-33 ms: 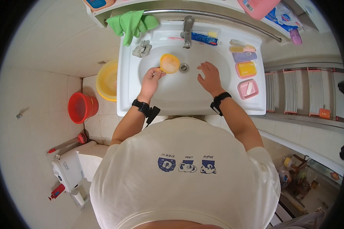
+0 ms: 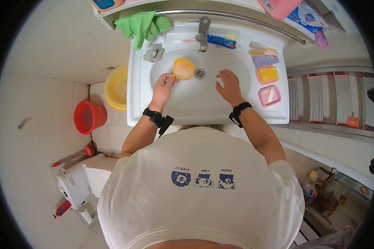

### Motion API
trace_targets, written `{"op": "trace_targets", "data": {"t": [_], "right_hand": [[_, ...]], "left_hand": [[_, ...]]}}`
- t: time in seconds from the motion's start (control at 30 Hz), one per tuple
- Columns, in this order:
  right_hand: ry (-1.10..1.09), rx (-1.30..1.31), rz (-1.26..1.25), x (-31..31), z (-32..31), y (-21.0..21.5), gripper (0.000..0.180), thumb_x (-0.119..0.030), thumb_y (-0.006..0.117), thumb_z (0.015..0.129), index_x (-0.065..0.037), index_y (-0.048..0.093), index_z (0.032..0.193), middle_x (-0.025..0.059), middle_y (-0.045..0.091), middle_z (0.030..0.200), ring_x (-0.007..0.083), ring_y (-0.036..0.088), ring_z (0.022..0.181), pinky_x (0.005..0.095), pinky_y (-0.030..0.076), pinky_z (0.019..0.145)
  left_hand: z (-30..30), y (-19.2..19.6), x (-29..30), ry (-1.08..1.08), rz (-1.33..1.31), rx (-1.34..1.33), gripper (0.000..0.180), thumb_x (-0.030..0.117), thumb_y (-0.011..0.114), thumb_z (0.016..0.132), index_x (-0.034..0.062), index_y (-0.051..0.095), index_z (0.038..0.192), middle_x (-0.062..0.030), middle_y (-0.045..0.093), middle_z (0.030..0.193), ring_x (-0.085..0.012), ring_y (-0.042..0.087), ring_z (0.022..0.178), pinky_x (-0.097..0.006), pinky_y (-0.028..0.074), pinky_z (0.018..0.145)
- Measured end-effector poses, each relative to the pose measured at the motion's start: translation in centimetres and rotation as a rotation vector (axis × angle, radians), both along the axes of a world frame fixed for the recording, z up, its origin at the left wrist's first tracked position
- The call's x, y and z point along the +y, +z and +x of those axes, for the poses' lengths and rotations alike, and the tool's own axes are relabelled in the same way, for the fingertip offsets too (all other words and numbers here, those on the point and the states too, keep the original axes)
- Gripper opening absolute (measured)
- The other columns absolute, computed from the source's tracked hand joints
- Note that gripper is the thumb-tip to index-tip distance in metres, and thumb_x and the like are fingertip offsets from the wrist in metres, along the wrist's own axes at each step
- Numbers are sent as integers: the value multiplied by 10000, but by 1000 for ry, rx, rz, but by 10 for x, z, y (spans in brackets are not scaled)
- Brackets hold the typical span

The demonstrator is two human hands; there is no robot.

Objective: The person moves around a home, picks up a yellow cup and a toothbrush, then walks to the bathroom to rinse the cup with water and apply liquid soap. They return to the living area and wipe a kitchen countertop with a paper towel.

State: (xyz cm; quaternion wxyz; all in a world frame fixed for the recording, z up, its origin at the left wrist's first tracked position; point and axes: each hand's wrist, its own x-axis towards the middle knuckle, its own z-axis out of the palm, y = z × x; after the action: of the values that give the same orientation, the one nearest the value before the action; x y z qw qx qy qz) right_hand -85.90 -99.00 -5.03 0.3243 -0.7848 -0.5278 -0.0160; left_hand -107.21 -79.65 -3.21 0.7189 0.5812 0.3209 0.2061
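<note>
My left hand [image 2: 163, 86] pinches the short handle of a small round yellow-rimmed disc [image 2: 183, 69] with a pale orange face. Whether it is a hand mirror, I cannot tell. The disc is over the left side of the white sink basin [image 2: 207, 103], beside the drain [image 2: 200, 73]. To the right of the drain, my right hand [image 2: 229, 85] hovers over the basin, fingers loosely bent and apart, holding nothing. Behind the drain stands the metal faucet [image 2: 203, 33].
A crumpled grey cloth [image 2: 154, 53] and green rubber gloves [image 2: 143, 27] are at the left. A toothpaste tube [image 2: 220, 40] lies behind the faucet. On the right rim are a hairbrush [image 2: 259, 52], a yellow soap [image 2: 268, 74] and a pink dish [image 2: 262, 98]. A red bucket [image 2: 89, 117] stands left.
</note>
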Motion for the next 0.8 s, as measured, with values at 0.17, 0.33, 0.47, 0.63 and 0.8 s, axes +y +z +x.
{"op": "trace_targets", "data": {"t": [0.17,0.33,0.47,0.63,0.8], "right_hand": [[-113,150,-68,-49,7,-15,207,-212,726,736,-80,623,857,124,613,1143,304,533,1125,439,393,968],[-253,12,-65,-85,-5,-15,306,-254,709,767,-111,631,1026,125,596,1192,307,493,1179,476,356,988],[-313,-29,-49,-118,-16,-15,400,-278,689,790,-137,607,1155,117,586,1208,306,459,1216,503,331,999],[-335,0,-75,-169,-7,-5,413,-198,707,739,-117,618,1133,99,615,1141,289,531,1122,442,394,943],[-444,4,98,-234,-16,8,321,-127,674,728,-81,649,1045,114,634,1083,310,580,1028,440,426,883]], "left_hand": [[-8,0,-5,-9,7,50,215,168,487,999,-21,544,1085,-72,609,1023,-164,629,961,-281,485,933],[-1,1,-21,-61,13,71,230,181,493,998,-29,550,1073,-80,618,1022,-164,637,946,-279,493,924],[15,9,-43,-156,53,94,241,184,487,1001,-38,550,1070,-82,625,1006,-162,639,943,-281,492,927],[35,25,-78,-263,65,75,239,189,489,1001,-31,550,1071,-75,619,1007,-164,640,939,-281,496,921],[59,35,-127,-366,104,22,224,184,487,1001,-19,552,1069,-65,608,999,-161,640,936,-268,498,908]]}}
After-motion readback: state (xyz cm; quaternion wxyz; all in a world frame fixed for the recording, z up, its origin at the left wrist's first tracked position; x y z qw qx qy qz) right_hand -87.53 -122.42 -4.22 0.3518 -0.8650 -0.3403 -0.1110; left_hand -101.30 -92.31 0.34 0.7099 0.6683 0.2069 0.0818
